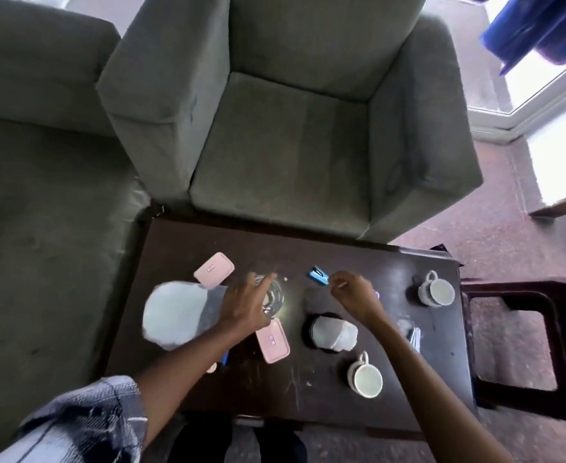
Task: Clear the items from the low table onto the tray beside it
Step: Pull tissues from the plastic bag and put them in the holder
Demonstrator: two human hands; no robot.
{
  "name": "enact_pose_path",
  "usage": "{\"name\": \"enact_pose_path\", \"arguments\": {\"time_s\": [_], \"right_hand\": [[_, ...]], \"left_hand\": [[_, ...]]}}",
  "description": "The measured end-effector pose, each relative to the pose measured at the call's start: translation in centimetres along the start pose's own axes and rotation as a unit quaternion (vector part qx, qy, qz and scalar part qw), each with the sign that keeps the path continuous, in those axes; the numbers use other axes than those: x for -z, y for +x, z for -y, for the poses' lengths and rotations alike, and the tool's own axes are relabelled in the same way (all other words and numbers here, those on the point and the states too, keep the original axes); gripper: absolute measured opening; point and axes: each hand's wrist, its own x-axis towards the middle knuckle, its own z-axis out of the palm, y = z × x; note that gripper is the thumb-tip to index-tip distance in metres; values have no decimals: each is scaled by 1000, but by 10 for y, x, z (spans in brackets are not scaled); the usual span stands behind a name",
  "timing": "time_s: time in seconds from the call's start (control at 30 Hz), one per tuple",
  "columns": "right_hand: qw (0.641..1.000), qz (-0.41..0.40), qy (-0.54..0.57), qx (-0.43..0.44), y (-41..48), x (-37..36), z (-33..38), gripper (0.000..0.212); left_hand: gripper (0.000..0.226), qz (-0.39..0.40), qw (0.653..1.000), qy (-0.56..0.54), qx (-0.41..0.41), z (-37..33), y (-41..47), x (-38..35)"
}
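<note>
Left hand [246, 305]: fingers spread over the glass dish [273, 297], mid-table [181, 248]; grip unclear.
Right hand [355, 295]: pinches a thin stick [341, 285] beside the blue stapler [318, 276].
Far cup [437, 291]: near the table's right edge.
Near cup [365, 377]: toward the front edge.

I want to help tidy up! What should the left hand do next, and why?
Probably curl the left hand round the clear glass and lift it: its fingers lie spread over the glass, seemingly not gripping yet. The right hand is busy, pinching a thin stick.
</note>
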Motion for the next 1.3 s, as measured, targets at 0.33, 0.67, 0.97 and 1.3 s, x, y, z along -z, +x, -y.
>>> {"name": "enact_pose_path", "arguments": {"time_s": [0.33,0.67,0.97,1.3], "right_hand": [[960,130,-231,87,106,-57,-36,52],[945,126,-282,109,114,-76,-76,34],[983,92,-151,48,69,-60,-125,53],[832,-53,460,-304,-44,-99,-153,23]], "left_hand": [[88,-5,999,15,43,-15,104,-19],[92,21,998,0,52,-23,129,-31],[91,23,999,2,43,-29,129,-40],[118,16,991,-120,52,-22,126,-45]]}}
